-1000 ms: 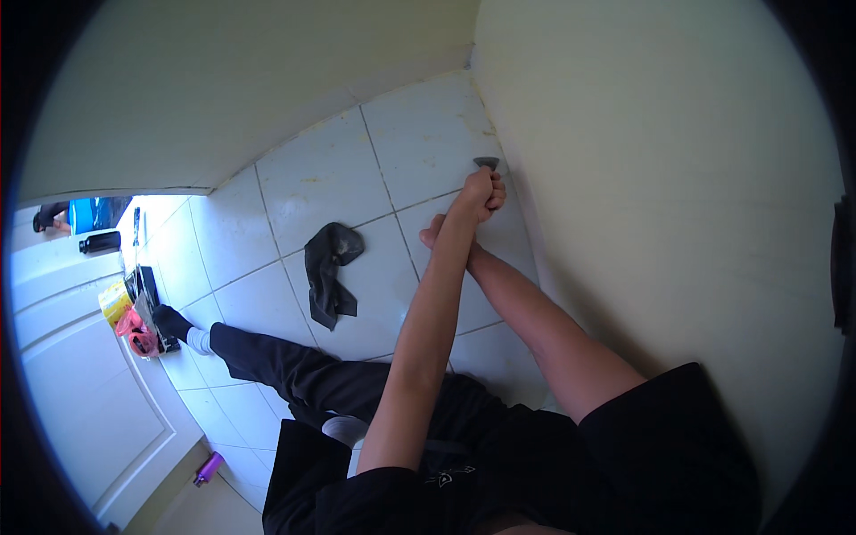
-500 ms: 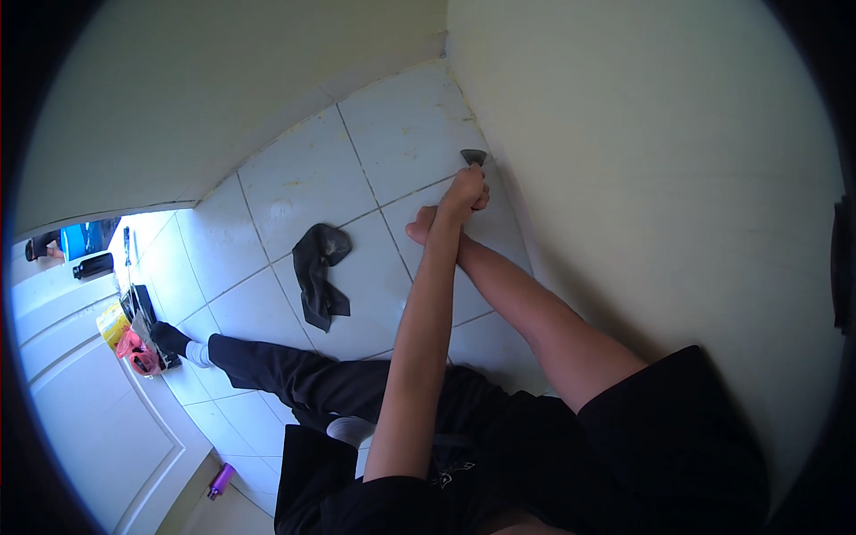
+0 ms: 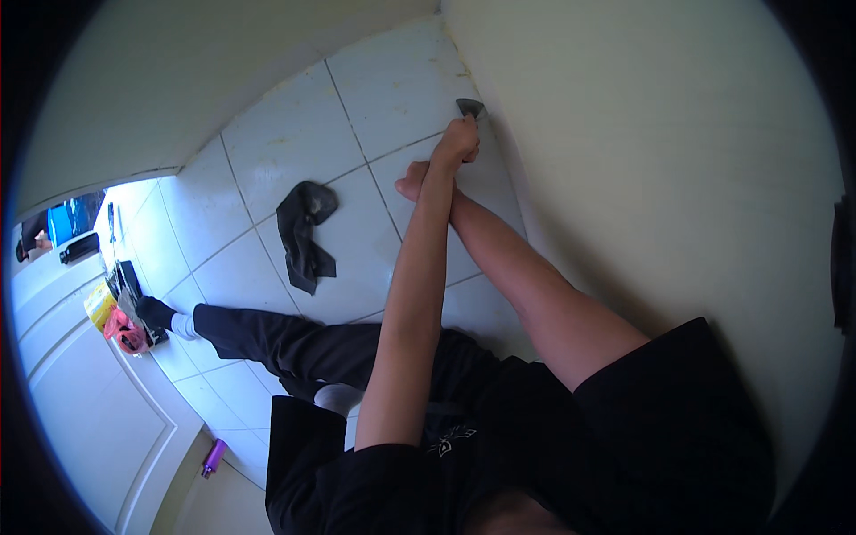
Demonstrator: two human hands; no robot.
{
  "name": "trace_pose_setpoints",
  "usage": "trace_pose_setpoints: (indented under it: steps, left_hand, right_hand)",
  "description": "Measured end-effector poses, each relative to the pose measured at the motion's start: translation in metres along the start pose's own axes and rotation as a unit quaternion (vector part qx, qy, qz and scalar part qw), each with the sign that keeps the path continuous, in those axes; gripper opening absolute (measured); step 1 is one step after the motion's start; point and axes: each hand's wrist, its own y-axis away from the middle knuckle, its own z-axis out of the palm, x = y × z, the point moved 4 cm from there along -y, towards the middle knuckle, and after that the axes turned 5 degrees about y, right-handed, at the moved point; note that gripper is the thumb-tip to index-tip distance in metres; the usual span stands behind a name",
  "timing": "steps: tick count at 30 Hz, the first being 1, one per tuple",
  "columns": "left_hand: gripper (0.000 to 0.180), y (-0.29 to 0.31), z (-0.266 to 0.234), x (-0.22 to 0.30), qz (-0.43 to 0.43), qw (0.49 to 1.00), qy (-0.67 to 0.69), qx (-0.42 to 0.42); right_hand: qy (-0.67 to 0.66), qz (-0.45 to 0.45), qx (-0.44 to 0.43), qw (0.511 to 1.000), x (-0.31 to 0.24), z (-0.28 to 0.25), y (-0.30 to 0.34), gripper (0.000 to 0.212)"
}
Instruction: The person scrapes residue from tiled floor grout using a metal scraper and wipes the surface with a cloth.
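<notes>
My left hand [image 3: 459,141] is closed round the handle of a scraper [image 3: 470,108]. Its dark, fan-shaped blade is on the floor tiles near the foot of the right-hand wall. My forearms cross, the left passing over the right. Beyond the crossing, my right hand [image 3: 411,180] rests on the tiles, to the left of my left wrist. Its fingers look curled in, partly hidden by the left forearm, and I see nothing in them. A crumpled dark grey cloth [image 3: 301,234] lies on the floor to the left of both hands.
Pale walls [image 3: 624,160] meet the white tiled floor [image 3: 308,125], with yellowish marks near the far wall. My trousered leg [image 3: 254,332] stretches left. By a white door [image 3: 98,401] are a pink bag [image 3: 125,332], a black bottle [image 3: 80,249] and a purple bottle [image 3: 213,457].
The whole view has shifted, so floor, arms and cloth appear higher. Against the tiles, the scraper in my left hand has slid slightly toward the right-hand wall. My right hand stays about where it was.
</notes>
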Motion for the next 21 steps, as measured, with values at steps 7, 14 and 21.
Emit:
trace_pose_setpoints:
  steps: [7,14,21]
  left_hand:
    - [0.036,0.008,-0.017,-0.001,0.011,0.999,-0.022,0.046]
    - [0.042,0.017,-0.019,-0.001,-0.033,0.998,-0.019,0.051]
    - [0.036,0.013,-0.007,-0.004,-0.027,0.998,0.019,-0.054]
  right_hand:
    - [0.113,-0.11,-0.002,0.987,-0.018,-0.014,0.017,0.031]
    - [-0.004,-0.018,-0.018,1.0,-0.017,-0.021,0.023,0.031]
    - [0.034,-0.031,-0.015,0.999,-0.003,-0.01,0.015,0.032]
